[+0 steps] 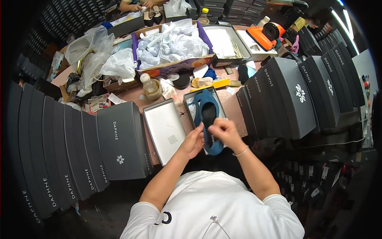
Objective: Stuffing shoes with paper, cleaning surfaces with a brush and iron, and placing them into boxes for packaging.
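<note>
Two hands, my left hand and right hand, clasp a blue shoe over its open box at the table's near edge

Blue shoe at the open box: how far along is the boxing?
Done: rows of closed dark boxes stand at both sides. In hand: both hands, left hand and right hand, hold the blue shoe over the open shoe box; whether a second shoe is inside cannot be told. Left: the lid lies beside it, inside up, not yet on.
</note>
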Demonstrator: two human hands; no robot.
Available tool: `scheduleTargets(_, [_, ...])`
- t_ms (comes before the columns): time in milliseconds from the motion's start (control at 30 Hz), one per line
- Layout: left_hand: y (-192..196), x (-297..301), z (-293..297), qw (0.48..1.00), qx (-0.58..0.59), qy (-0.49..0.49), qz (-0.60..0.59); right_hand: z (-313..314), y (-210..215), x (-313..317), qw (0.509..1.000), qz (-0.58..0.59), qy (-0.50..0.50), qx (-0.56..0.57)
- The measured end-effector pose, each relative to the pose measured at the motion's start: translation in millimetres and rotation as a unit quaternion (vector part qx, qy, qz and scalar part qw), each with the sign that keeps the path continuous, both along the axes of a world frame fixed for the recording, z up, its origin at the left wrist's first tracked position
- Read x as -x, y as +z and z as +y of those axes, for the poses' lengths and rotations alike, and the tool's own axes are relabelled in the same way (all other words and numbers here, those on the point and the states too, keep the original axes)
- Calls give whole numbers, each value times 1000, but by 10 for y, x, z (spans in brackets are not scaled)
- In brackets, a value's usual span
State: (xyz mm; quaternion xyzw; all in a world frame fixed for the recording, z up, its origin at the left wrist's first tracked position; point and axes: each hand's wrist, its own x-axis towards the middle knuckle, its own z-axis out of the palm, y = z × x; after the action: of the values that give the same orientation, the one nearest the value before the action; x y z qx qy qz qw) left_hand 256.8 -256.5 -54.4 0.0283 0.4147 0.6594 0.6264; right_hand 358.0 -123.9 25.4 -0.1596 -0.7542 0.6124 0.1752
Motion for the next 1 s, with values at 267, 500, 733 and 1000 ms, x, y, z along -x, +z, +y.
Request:
scheduleTargets(267, [-156,475,-882,961,179,206,48,-173,-550,-363,988,-147,-28,-44])
scheduleTargets(500, [-111,425,-457,801,153,194,546,194,-1308,-46,965,-236,50,-101])
scheduleTargets(733, [-298,400,262,940,87,76,320,734,-194,-592,956,-51,2,288])
scheduleTargets(1000, [-737,-97,876,709,54,-197,675,1254,-859,-792,975,-151,-109,-122])
